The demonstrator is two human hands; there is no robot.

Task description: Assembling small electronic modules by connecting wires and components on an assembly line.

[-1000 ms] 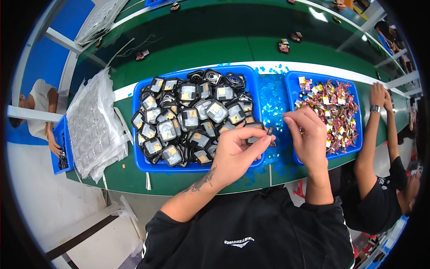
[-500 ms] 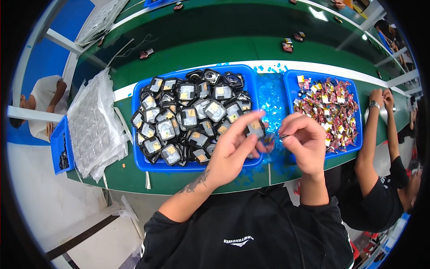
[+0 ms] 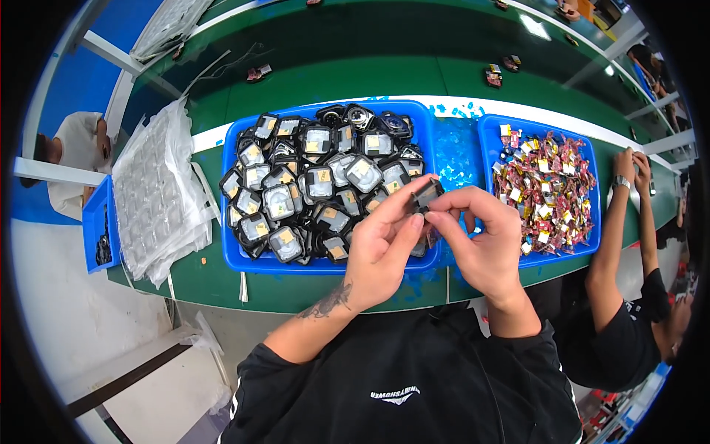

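My left hand (image 3: pixel 373 251) grips a small dark square watch case (image 3: pixel 427 192) between thumb and fingers, tilted above the right end of a blue tray. My right hand (image 3: pixel 484 240) is closed, thumb and forefinger pinched at the near right edge of that case; whether a small part sits in the pinch is hidden. Below and left of the hands, the blue tray (image 3: pixel 228 248) holds a heap of similar black-rimmed watch cases (image 3: pixel 319 183), many with tan stickers on their pale faces.
Right of my hands stands a second blue tray (image 3: pixel 596 214) of small red, yellow and white parts (image 3: pixel 546 189). Blue film scraps (image 3: pixel 455 163) lie between the trays. Clear plastic trays (image 3: pixel 159 200) are stacked at left. A co-worker's arms (image 3: pixel 614 214) reach in at right.
My right hand has moved left, from apart to touching the watch case. The case is now tilted more edge-on in my left hand. The parts on the green surface beyond appear shifted right.
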